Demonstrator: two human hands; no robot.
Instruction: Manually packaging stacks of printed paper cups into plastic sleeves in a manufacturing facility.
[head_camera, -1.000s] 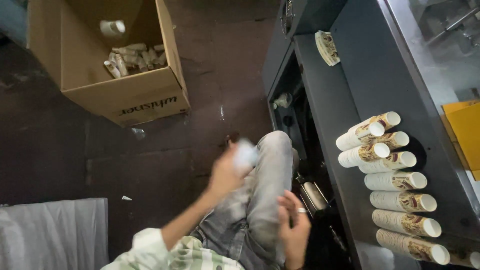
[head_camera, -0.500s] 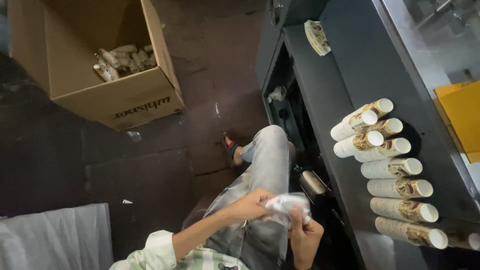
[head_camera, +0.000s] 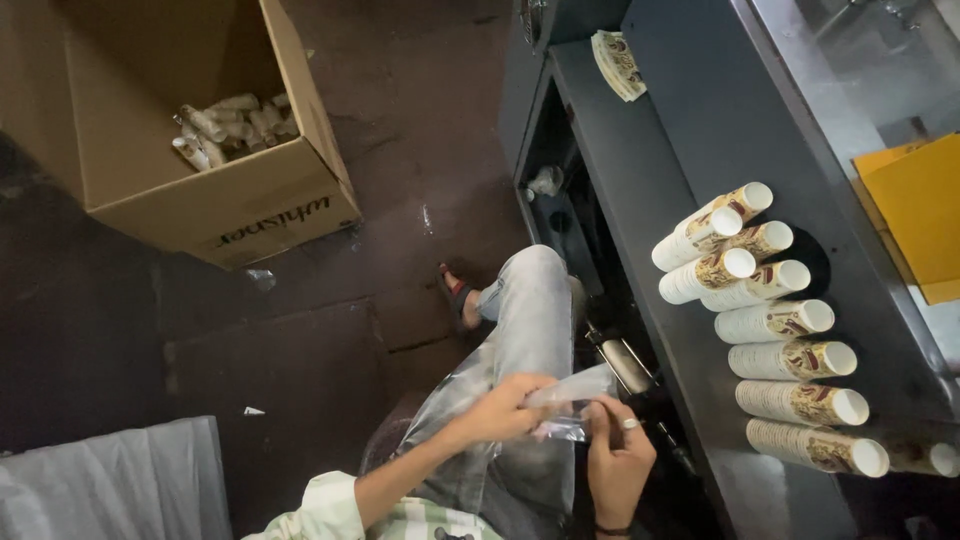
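left hand (head_camera: 505, 410): pinching the clear plastic bag (head_camera: 470, 420)
right hand (head_camera: 615, 455): fingers curled on its mouth
risk: thin film might tear if tugged apart too hard

A clear, crumpled plastic bag (head_camera: 480, 420), apparently empty, hangs over the lap, its top edge pinched up.

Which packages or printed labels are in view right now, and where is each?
Cardboard box: floor, upper left, open, brown, dark print on its side.
Clear plastic bag: over the lap, held by left hand and right hand.
Yellow sheet: right edge, on the machine.
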